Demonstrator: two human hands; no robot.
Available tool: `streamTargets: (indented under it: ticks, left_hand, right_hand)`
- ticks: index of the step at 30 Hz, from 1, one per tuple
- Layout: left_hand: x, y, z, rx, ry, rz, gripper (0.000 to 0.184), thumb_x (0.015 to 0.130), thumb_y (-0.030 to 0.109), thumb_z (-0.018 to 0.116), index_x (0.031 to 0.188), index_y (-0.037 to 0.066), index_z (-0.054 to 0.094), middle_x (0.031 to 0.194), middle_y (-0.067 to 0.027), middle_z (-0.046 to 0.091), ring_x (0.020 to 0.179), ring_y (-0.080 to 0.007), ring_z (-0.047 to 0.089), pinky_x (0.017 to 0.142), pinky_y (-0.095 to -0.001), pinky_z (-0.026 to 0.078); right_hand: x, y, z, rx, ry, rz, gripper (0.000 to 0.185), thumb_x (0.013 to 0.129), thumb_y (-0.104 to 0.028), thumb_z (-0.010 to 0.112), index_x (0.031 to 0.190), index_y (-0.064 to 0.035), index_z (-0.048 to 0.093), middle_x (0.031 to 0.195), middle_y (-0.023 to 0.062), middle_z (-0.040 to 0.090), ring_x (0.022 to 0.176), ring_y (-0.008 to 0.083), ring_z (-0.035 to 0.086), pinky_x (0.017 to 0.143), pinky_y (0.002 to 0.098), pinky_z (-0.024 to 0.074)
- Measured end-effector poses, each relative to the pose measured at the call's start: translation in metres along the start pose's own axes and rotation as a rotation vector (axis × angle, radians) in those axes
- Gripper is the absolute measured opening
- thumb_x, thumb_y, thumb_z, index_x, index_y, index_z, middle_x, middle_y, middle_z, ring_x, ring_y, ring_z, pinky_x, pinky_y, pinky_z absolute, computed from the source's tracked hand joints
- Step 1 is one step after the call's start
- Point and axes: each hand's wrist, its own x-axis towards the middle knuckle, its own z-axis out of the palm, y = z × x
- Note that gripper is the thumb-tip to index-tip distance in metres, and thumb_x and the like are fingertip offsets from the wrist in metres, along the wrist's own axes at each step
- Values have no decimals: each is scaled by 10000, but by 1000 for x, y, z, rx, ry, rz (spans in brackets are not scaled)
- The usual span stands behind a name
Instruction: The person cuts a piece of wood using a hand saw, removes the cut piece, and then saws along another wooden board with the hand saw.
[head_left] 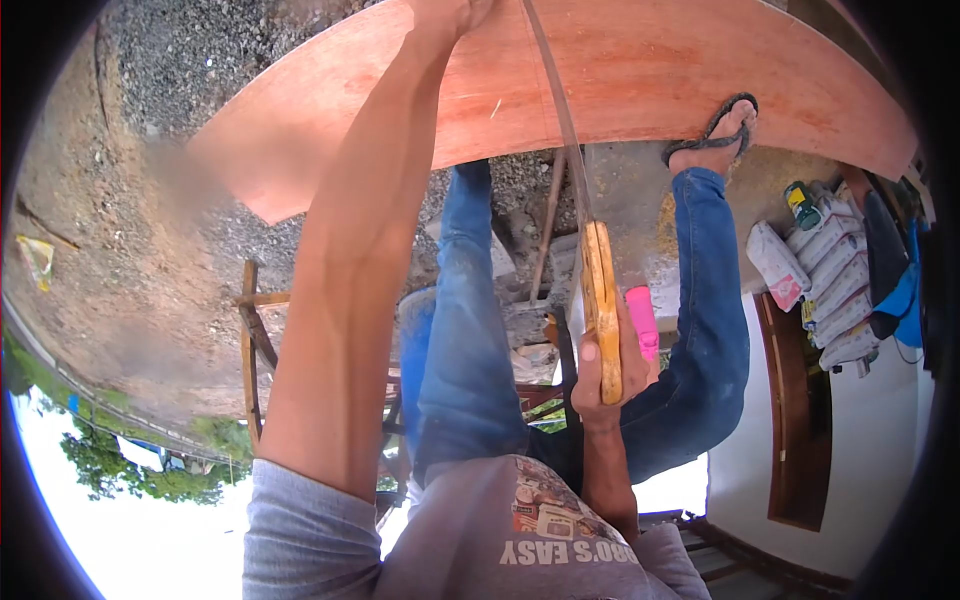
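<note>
A handsaw (602, 310) with a yellow-brown wooden handle is gripped in my right hand (606, 368), the fingers wrapped round it. Its long thin blade (562, 105) runs away from me across the near edge of a reddish plywood sheet (660, 60); I cannot tell how deep it sits in the sheet. My left arm reaches out to the sheet, where my left hand (455, 12) rests left of the blade. The frame's top edge cuts off that hand's fingers. My right foot (715, 140), in a black flip-flop, is on the sheet.
Several stacked sacks (835, 270) and a blue item (908, 300) stand at the right by a white wall. A bright pink object (642, 322) shows beyond my right hand. Gravelly ground (150, 260) and a wooden frame (250, 350) lie left.
</note>
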Motion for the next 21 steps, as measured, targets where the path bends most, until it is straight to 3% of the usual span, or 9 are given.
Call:
streamTargets:
  ticks: [5, 11, 17, 21]
  left_hand:
    - [1, 1, 3, 38, 80, -1, 561, 996, 552, 419, 967, 95, 742, 1054, -213, 720, 1076, -444, 632, 998, -708, 300]
    - [1, 5, -3, 22, -20, -40, 560, 994, 564, 427, 989, 100, 741, 1085, -208, 718, 1098, -438, 628, 1014, -724, 287]
    - [0, -1, 8, 59, 92, 20, 557, 998, 555, 423, 998, 94, 735, 1095, -204, 713, 1108, -437, 618, 981, -719, 307]
    - [4, -6, 8, 15, 34, 13, 542, 1003, 543, 418, 1000, 99, 729, 1110, -198, 710, 1135, -428, 599, 989, -707, 300]
  right_hand:
    - [8, 16, 17, 55, 69, -115, 576, 892, -136, 632, 1384, 134, 500, 1266, 278, 648, 1041, 340, 712, 883, 362, 555]
    - [71, -3, 44, 41, 93, -140, 546, 879, -62, 610, 1377, 134, 505, 1265, 280, 645, 1090, 367, 692, 919, 380, 547]
    - [23, 15, 23, 6, 112, -170, 526, 877, -59, 615, 1364, 119, 528, 1261, 257, 655, 1079, 345, 697, 902, 382, 552]
    - [39, 9, 25, 79, 127, -159, 503, 890, -61, 632, 1358, 102, 545, 1210, 237, 678, 982, 279, 708, 831, 349, 559]
